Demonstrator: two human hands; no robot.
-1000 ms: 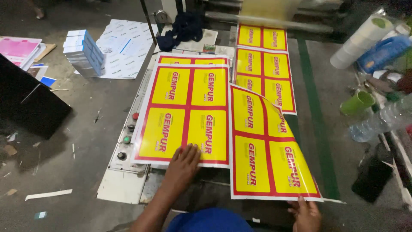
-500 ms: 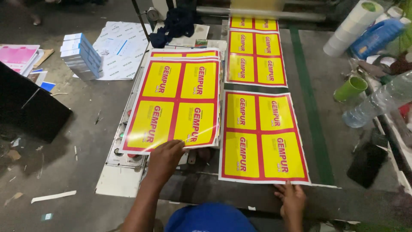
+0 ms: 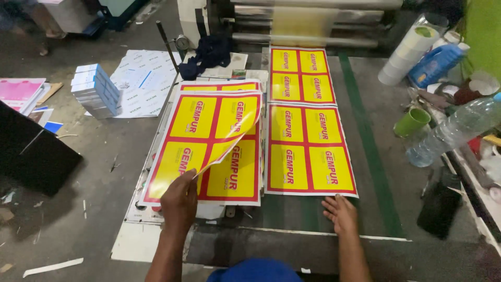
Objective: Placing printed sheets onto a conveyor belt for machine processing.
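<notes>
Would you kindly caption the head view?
Left hand lifts a yellow-red printed sheet; right hand rests below another sheet.

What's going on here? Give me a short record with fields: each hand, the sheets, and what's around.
Left hand: lifts a corner of the top sheet on the stack.
Right hand: flat on the table, at the edge of the near sheet.
Sheets: yellow panels, red borders, glossy.
Behind: far sheet below a roller.
Right side: green cup, clear bottle.

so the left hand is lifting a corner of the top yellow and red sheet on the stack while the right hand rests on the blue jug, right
Not quite. The head view shows the left hand lifting a corner of the top yellow and red sheet on the stack, but the right hand rests flat at the near edge of the sheet on the belt, far from the blue jug.
</notes>
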